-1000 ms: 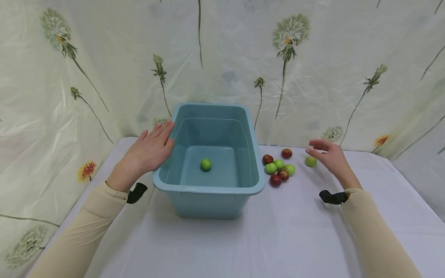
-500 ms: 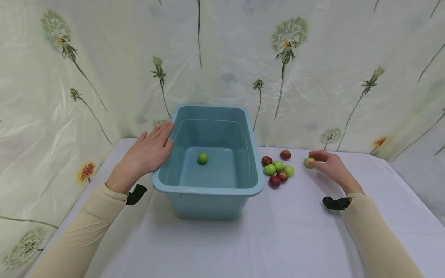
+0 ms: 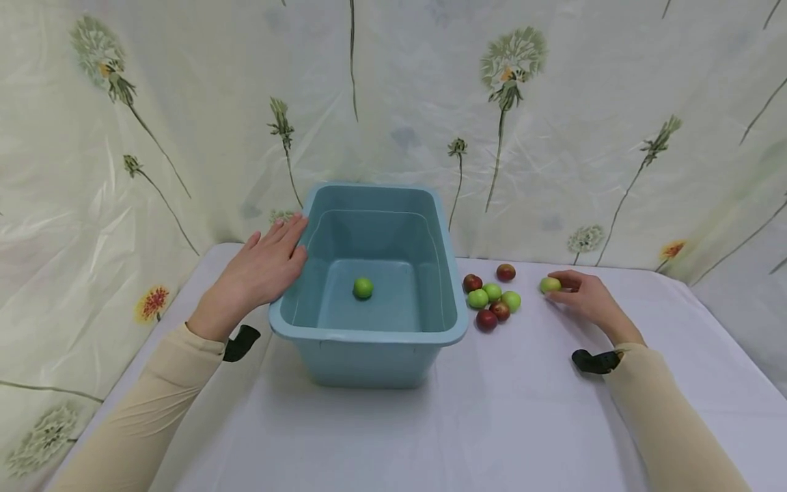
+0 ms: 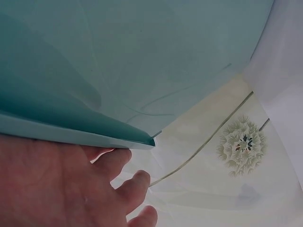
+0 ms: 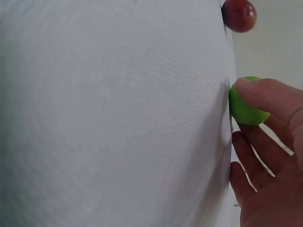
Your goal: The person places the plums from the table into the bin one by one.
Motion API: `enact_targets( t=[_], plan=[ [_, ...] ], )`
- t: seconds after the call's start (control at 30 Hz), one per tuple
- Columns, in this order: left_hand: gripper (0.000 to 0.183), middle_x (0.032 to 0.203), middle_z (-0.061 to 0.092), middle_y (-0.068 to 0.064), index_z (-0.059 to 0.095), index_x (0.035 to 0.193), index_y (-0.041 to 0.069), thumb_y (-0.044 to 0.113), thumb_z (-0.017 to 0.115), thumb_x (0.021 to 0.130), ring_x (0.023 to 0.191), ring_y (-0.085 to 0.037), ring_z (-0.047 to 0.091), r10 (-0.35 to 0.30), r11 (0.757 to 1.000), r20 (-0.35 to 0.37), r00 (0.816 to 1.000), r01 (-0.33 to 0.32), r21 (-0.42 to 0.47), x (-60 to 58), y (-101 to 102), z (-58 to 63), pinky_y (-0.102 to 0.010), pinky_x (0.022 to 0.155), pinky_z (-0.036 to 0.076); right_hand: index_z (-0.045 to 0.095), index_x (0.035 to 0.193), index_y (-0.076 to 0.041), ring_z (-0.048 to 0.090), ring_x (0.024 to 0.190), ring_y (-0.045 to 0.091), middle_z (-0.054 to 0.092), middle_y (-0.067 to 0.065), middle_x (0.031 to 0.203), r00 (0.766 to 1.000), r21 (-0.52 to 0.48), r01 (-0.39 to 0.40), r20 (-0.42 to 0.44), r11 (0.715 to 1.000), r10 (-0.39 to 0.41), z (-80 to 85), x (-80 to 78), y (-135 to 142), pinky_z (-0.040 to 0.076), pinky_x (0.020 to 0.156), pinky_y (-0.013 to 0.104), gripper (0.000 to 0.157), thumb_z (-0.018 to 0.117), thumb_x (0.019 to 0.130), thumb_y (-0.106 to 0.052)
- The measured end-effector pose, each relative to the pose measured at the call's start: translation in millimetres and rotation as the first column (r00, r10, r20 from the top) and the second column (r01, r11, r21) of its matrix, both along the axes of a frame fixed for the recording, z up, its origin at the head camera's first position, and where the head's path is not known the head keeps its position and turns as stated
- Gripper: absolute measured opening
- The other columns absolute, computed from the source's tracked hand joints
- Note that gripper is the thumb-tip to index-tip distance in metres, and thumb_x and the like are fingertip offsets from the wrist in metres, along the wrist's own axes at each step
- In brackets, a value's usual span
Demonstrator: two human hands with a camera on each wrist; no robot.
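My right hand (image 3: 587, 297) pinches a green plum (image 3: 550, 285) between thumb and fingers, low over the cloth at the right. The right wrist view shows the thumb across that green plum (image 5: 248, 106) and the other fingers spread below it. My left hand (image 3: 258, 266) rests along the left rim of a blue plastic basin (image 3: 369, 337), its fingers stretched out. From the left wrist, the hand (image 4: 71, 184) lies right against the outside of the rim. One green plum (image 3: 363, 288) sits on the basin floor.
Several loose plums lie right of the basin: a red plum (image 3: 486, 320) nearest, green plums such as this green plum (image 3: 510, 301), and a red plum (image 3: 506, 272) farther back. A white cloth (image 3: 504, 410) covers the table. A flowered curtain (image 3: 393, 89) hangs behind.
My right hand has come down onto the green plum at the right, and its fingers have closed round it. The left hand has stayed on the basin rim.
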State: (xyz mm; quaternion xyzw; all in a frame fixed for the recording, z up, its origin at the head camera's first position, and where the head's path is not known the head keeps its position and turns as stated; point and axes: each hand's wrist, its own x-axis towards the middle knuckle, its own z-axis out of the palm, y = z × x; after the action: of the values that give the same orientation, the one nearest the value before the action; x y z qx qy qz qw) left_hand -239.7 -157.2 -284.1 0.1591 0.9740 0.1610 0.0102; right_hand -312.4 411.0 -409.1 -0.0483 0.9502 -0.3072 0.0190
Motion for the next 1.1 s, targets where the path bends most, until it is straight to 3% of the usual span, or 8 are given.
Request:
enact_targets(
  t=[0.37, 0.57, 0.8, 1.1],
  plan=[
    [0.057, 0.164, 0.008, -0.010, 0.012, 0.158, 0.007, 0.027, 0.022, 0.106, 0.149, -0.034, 0.006, 0.005, 1.000, -0.003, 1.000, -0.005, 0.003, -1.0, 0, 0.9, -0.057, 0.116, 0.005, 0.049, 0.140, 0.000, 0.050, 0.121, 0.041, 0.054, 0.026, 0.133, 0.999, -0.041, 0.049, 0.016, 0.998, -0.049, 3.7, 0.9, -4, 0.048, 0.086, 0.039, 0.059, 0.069, 0.094, -0.031],
    [0.057, 0.164, 0.008, -0.010, 0.012, 0.158, 0.007, 0.027, 0.021, 0.106, 0.149, -0.034, 0.006, 0.009, 1.000, -0.004, 1.000, -0.009, 0.003, -1.2, 1, 0.2, -0.057, 0.116, 0.005, 0.050, 0.140, 0.000, 0.050, 0.121, 0.041, 0.055, 0.027, 0.132, 0.999, -0.063, 0.044, -0.017, 0.997, -0.045, 4.5, 1.5, -8, 0.046, 0.086, 0.040, 0.059, 0.070, 0.093, -0.030],
    [0.057, 0.164, 0.008, -0.010, 0.011, 0.158, 0.007, 0.026, 0.022, 0.106, 0.149, -0.033, 0.005, 0.015, 1.000, 0.007, 1.000, -0.015, 0.007, -0.6, 1, 1.0, -0.057, 0.116, 0.004, 0.053, 0.136, 0.001, 0.052, 0.120, 0.040, 0.057, 0.026, 0.130, 0.997, -0.085, 0.031, -0.070, 0.996, -0.037, 6.2, 3.6, -12, 0.046, 0.079, 0.027, 0.055, 0.070, 0.093, -0.028],
    [0.057, 0.164, 0.008, -0.009, 0.011, 0.159, 0.008, 0.027, 0.020, 0.106, 0.149, -0.033, 0.006, 0.013, 1.000, 0.000, 1.000, -0.013, 0.004, -1.7, 2, 1.6, -0.056, 0.116, 0.004, 0.054, 0.135, 0.003, 0.053, 0.120, 0.043, 0.059, 0.026, 0.129, 0.993, -0.094, 0.014, -0.116, 0.995, -0.025, 10.7, 5.5, -18, 0.043, 0.080, 0.022, 0.052, 0.070, 0.093, -0.024]
  ],
)
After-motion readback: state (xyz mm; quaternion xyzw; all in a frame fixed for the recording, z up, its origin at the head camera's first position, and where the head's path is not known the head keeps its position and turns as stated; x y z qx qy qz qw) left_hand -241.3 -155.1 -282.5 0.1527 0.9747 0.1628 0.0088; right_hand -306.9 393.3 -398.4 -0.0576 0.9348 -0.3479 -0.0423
